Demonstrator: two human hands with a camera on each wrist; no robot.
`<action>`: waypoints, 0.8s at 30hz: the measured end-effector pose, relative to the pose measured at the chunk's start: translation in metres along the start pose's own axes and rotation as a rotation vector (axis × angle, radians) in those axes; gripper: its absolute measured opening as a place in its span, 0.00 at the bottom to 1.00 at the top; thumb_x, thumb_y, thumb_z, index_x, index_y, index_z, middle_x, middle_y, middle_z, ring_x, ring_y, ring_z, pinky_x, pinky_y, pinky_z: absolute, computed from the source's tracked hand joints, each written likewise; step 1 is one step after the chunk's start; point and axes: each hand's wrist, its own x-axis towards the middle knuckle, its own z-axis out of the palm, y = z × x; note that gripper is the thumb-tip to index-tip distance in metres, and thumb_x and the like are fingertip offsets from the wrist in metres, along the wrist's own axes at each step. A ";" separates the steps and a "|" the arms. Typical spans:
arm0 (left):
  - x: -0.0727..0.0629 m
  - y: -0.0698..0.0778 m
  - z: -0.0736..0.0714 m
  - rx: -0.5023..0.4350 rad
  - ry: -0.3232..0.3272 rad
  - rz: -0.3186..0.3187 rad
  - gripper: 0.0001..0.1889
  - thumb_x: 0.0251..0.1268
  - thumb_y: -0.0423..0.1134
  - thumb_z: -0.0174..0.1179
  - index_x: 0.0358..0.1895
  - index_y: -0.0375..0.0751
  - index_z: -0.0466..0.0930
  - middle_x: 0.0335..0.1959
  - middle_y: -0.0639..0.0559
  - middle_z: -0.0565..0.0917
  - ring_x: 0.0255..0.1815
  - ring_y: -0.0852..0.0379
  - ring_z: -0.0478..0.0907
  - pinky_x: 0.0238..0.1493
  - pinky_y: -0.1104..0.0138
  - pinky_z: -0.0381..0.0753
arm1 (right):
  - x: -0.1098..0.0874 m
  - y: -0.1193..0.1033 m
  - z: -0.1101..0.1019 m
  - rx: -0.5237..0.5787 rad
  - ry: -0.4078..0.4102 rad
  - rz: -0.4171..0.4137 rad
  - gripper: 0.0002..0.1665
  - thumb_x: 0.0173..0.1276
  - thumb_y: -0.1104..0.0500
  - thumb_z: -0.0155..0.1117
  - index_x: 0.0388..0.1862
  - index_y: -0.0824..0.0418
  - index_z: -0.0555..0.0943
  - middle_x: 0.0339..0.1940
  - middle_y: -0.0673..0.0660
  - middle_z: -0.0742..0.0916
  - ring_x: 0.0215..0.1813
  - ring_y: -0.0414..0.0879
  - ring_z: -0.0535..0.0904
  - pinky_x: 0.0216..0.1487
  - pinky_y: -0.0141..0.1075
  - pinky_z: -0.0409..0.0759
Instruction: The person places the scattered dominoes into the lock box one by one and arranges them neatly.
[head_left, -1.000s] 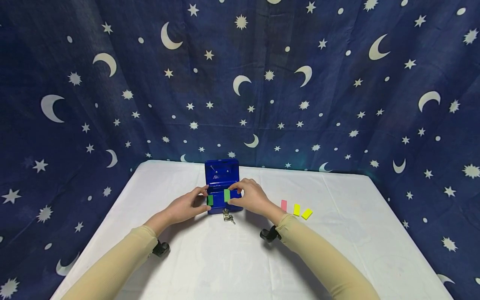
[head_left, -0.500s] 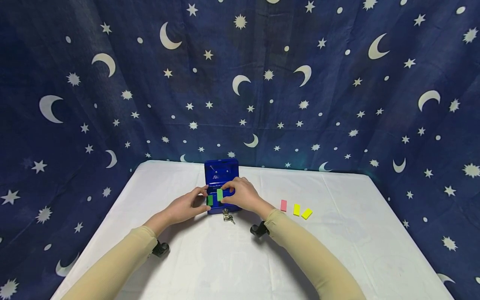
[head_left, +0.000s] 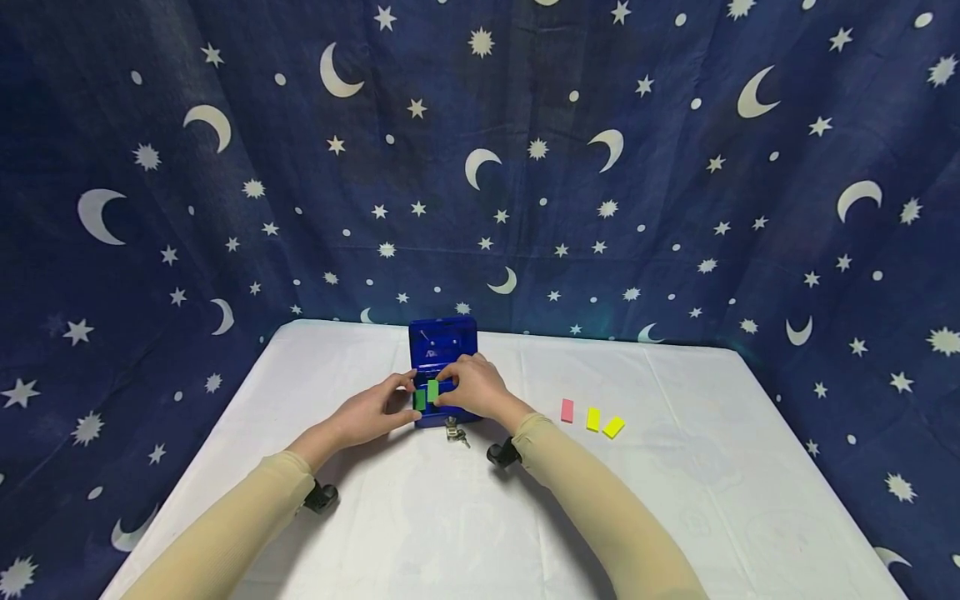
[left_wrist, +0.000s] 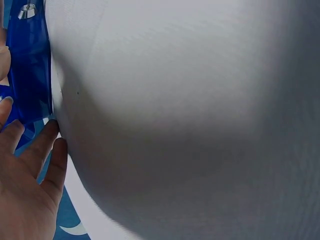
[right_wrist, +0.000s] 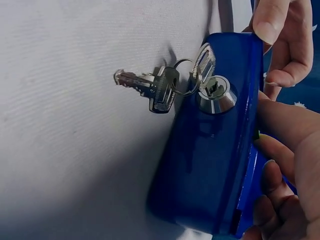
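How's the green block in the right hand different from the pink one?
The green block is pinched in the right hand; the pink block lies on the table. The green block is at the blue box; the pink block is near a yellow block. Both look rectangular.

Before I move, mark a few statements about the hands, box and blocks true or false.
1. The right hand pinches a green block. True.
2. The lid is shut. False: it stands open.
3. A key is in the lock. True.
4. In the head view, the pink block lies right of both yellow blocks. False: it lies left of them.
5. The left hand touches the box. True.
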 end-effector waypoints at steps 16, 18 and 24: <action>0.000 -0.001 -0.001 0.001 -0.001 0.002 0.25 0.69 0.62 0.62 0.60 0.56 0.69 0.80 0.60 0.59 0.75 0.45 0.66 0.65 0.42 0.70 | 0.008 -0.003 0.009 -0.146 -0.037 0.000 0.24 0.58 0.39 0.78 0.51 0.46 0.89 0.44 0.45 0.85 0.43 0.43 0.69 0.50 0.40 0.70; 0.001 -0.001 -0.002 0.002 0.000 0.002 0.25 0.69 0.63 0.61 0.60 0.55 0.69 0.80 0.60 0.59 0.75 0.45 0.66 0.65 0.42 0.70 | 0.009 -0.004 0.009 -0.177 -0.043 -0.005 0.24 0.58 0.39 0.78 0.51 0.45 0.89 0.47 0.46 0.86 0.43 0.44 0.69 0.51 0.40 0.70; 0.001 -0.002 -0.001 0.006 0.005 0.010 0.26 0.69 0.63 0.61 0.60 0.55 0.69 0.80 0.60 0.59 0.75 0.46 0.65 0.65 0.43 0.70 | 0.010 -0.006 0.010 -0.236 -0.056 -0.011 0.24 0.58 0.38 0.77 0.51 0.44 0.89 0.48 0.45 0.87 0.43 0.44 0.70 0.48 0.40 0.69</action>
